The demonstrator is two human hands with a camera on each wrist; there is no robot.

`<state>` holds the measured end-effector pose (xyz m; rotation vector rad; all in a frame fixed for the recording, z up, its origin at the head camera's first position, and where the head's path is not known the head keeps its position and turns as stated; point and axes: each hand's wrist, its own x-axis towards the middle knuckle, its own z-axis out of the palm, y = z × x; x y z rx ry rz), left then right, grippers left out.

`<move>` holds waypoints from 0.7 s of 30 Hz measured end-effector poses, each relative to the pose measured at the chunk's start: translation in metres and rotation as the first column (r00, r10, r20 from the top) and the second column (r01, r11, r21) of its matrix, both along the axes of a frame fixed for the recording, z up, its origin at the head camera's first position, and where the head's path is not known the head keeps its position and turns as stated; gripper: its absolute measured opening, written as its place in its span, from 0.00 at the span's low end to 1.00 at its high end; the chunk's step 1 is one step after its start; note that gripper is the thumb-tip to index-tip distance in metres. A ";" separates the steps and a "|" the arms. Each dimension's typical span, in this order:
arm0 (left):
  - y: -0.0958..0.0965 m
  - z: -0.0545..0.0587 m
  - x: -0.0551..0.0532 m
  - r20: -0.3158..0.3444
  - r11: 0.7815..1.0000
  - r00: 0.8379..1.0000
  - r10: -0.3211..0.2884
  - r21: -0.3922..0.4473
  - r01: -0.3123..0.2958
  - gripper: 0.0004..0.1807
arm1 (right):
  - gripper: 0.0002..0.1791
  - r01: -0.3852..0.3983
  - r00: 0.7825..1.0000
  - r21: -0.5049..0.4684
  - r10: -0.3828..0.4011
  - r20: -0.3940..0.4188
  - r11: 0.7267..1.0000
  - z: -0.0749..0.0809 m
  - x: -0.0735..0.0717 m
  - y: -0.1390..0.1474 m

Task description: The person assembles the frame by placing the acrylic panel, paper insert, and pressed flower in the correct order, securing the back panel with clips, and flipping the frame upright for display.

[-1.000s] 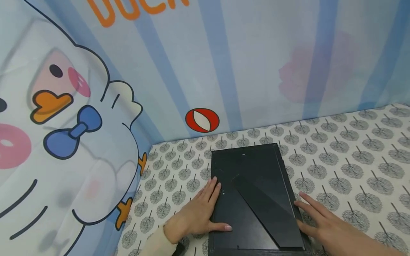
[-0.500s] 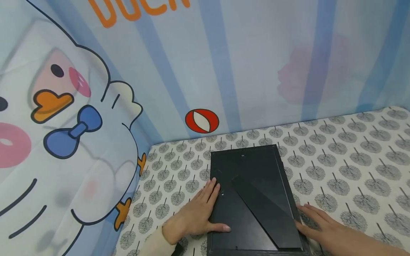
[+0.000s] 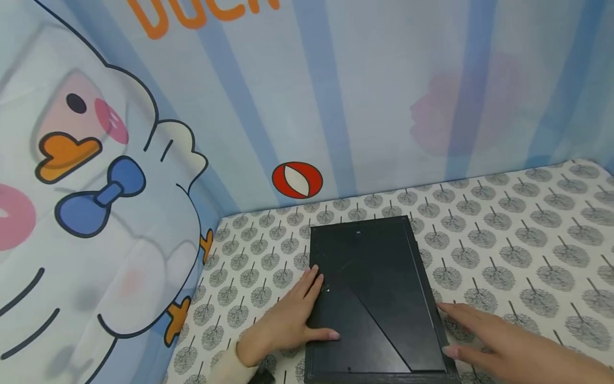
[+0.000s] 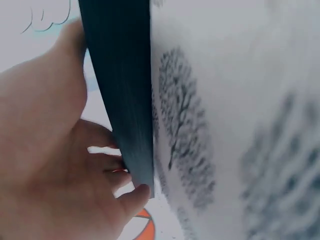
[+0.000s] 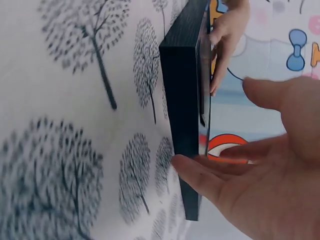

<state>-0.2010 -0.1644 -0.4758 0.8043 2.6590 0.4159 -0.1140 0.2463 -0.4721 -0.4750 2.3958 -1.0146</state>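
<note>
A black picture frame lies back side up on the cloth-covered table in the head view. Its slanting easel leg lies along the lower right of the backing. My left hand rests at the frame's left edge, fingers extended and thumb lying on the back. The left wrist view shows the left hand beside the frame's dark side wall. At the right edge is my right hand, its fingers fairly straight and thumb apart. In the right wrist view, fingertips of the right hand meet the frame's side.
A white cloth printed with grey trees covers the table. Behind it hangs a striped blue backdrop, with a large cartoon duck on the left side. A dark object shows by the left wrist.
My right hand has shifted slightly along the frame's right edge, its fingers drawing closer together. The easel leg's outline looks fainter against the backing. My left hand keeps its place on the frame.
</note>
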 end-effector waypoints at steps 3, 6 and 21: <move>-0.001 0.000 0.001 0.019 0.990 0.997 0.077 0.118 -0.078 0.59 | 0.44 0.028 0.999 -0.110 -0.033 -0.043 0.994 -0.001 -0.005 -0.002; 0.002 0.002 0.002 0.094 0.950 0.983 0.159 0.255 -0.178 0.55 | 0.43 0.068 0.996 -0.213 -0.077 -0.036 0.975 -0.004 -0.011 -0.004; -0.004 0.004 -0.018 0.428 0.657 0.815 0.391 0.490 -0.573 0.45 | 0.43 0.323 0.943 -0.337 -0.272 0.191 0.884 -0.001 -0.055 -0.009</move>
